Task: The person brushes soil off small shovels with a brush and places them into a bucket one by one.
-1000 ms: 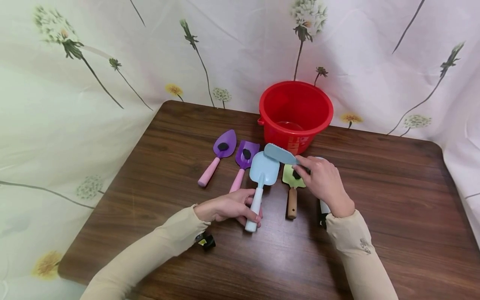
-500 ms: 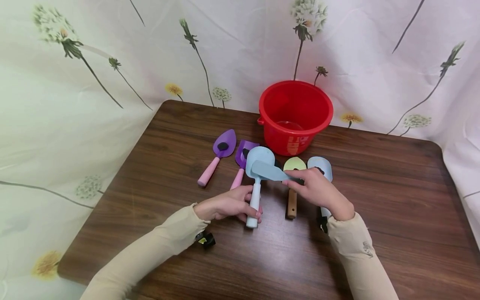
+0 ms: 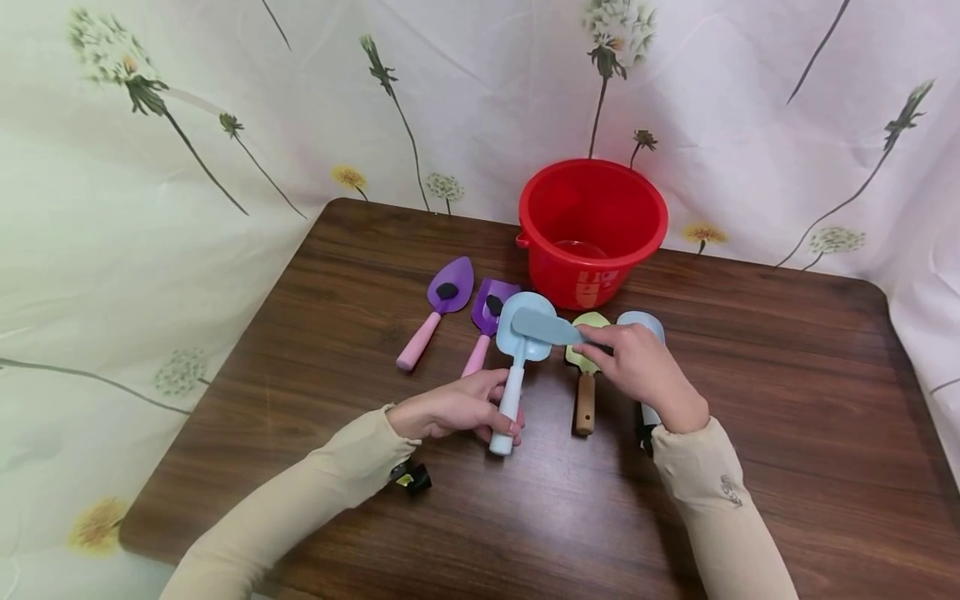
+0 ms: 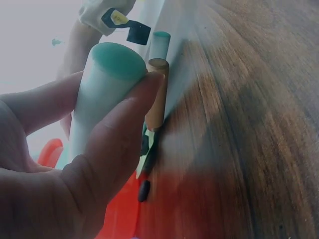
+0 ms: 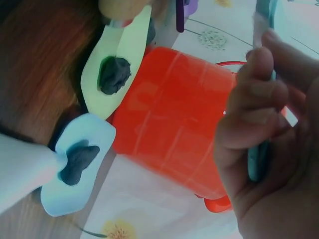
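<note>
In the head view my left hand (image 3: pixel 468 408) grips the pale handle of a light-blue toy shovel (image 3: pixel 513 379), its blade pointing toward the bucket. The left wrist view shows the handle's end (image 4: pixel 107 79) between thumb and fingers. My right hand (image 3: pixel 637 358) holds a flat blue-grey scraper-like tool (image 3: pixel 543 326) by its narrow end. Its broad rounded part overlaps the shovel's blade in the head view. In the right wrist view my fingers (image 5: pixel 259 114) curl around this tool. A green trowel (image 3: pixel 586 375) with a wooden handle lies under the right hand's fingers, bearing a black lump (image 5: pixel 114 75).
A red bucket (image 3: pixel 585 275) stands at the table's back edge. Two purple trowels with pink handles, one pointed (image 3: pixel 452 283) and one square-ended (image 3: pixel 491 304), lie left, each with a black lump. Another light-blue shovel (image 5: pixel 75 194) lies right. A black lump (image 4: pixel 144 191) sits on the table.
The scraper-like tool has come down and left from the shovel's upper edge onto the middle of its blade, then shifted slightly up and right. The shovel has risen slightly in view.
</note>
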Demonstrator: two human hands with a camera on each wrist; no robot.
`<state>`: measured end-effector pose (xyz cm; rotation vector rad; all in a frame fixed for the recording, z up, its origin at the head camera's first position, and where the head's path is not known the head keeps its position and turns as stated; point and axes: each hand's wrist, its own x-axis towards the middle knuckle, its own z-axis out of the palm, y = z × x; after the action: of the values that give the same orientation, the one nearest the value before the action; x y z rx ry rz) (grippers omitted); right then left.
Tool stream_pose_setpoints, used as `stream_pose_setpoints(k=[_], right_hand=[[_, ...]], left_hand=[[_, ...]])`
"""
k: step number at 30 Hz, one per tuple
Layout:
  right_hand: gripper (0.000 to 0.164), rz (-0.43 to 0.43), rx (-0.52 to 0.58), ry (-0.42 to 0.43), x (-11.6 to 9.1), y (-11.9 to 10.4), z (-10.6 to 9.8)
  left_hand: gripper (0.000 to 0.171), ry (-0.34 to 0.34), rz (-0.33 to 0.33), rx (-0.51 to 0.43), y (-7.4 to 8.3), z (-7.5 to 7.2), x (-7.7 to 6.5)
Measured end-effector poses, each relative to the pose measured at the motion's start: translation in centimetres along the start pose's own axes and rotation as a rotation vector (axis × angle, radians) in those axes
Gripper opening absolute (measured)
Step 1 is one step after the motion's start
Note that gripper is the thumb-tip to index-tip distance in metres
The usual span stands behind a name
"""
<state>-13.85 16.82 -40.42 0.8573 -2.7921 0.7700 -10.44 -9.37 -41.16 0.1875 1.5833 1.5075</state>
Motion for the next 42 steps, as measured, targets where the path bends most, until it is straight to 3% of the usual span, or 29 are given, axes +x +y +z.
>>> stream_pose_setpoints(k=[7, 14, 17, 24, 27, 35, 42], right_hand=[[0.032, -0.044, -0.114, 0.247, 0.2, 0.4, 0.5], [0.032, -0.02, -0.165, 0.354, 0.2, 0.4, 1.0], [0.032, -0.037, -0.097, 0.321, 0.2, 0.3, 1.0], [0.033, -0.029, 0.112, 0.004, -0.4, -0.4, 0.7], [0.033, -0.021, 0.147, -0.07, -0.4, -0.8, 0.7], [0.034, -0.01, 0.089, -0.082, -0.2, -1.0, 0.8], [0.031, -0.029, -0.057, 0.056, 0.0, -0.9, 0.8]], left_hand=[[0.058, -0.01, 0.002, -0.013, 0.0, 0.1, 0.0], [0.057, -0.017, -0.006, -0.009, 0.0, 0.4, 0.1], [0.057, -0.018, 0.001, -0.007, -0.1, 0.5, 0.3], [0.058, 0.019, 0.003, -0.004, -0.2, 0.0, 0.5], [0.059, 0.014, 0.006, 0.004, -0.2, -0.2, 0.5], [0.065, -0.009, 0.004, 0.013, -0.3, 0.2, 0.6], [0.059, -0.019, -0.007, 0.01, -0.5, 0.4, 0.6]])
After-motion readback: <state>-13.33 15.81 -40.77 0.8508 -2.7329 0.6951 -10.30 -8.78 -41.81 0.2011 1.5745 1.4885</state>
